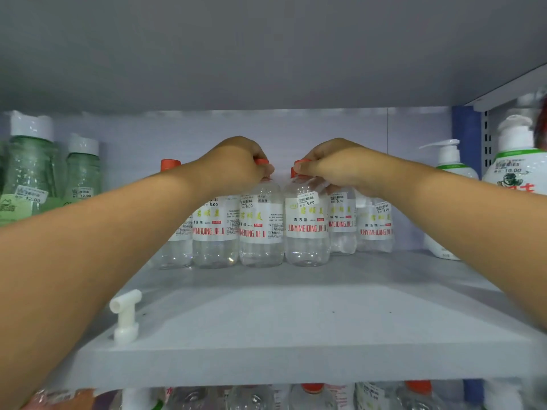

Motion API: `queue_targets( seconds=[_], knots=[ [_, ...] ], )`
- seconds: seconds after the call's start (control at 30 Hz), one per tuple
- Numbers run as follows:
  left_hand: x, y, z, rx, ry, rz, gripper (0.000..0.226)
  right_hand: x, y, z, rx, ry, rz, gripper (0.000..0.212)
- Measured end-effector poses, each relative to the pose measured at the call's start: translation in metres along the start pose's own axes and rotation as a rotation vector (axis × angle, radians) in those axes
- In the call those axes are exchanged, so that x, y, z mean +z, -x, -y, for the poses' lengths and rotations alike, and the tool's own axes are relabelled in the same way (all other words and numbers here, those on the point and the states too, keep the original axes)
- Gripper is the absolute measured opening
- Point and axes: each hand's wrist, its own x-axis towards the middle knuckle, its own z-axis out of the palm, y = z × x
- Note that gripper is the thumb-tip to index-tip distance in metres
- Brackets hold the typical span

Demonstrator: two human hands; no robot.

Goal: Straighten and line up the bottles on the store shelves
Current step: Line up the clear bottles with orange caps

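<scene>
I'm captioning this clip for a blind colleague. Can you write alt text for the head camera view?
Both hands reach deep into a grey store shelf: the left hand and right hand each grip the orange cap of a clear bottle in a row of clear bottles. Green bottles stand left, white pump bottles right.

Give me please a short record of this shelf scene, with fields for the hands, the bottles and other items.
left hand: left hand grips the orange cap of a clear plastic bottle with white label
right hand: right hand grips the cap of the neighbouring clear labelled bottle
row: clear bottles stand upright at the back of the grey shelf board
left side: green translucent bottles with white caps
right side: white pump bottles
loose item: white plastic pump piece near the front edge
</scene>
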Motion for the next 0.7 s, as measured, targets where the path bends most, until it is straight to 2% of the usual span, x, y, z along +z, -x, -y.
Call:
queue_targets(
  seconds=[0.17, 0.7],
  knots=[
    [0.0045, -0.0015, -0.0042, -0.023, -0.047, -0.034, 0.033, 0.0009, 0.0017, -0.0005, -0.024, 0.029, -0.05, 0.024],
    [0.0088, -0.0049, -0.0071, -0.088, -0.054, -0.093, 0.039, 0.0019, 0.0042, -0.0019, -0.02, 0.018, -0.054, 0.024]
  ],
)
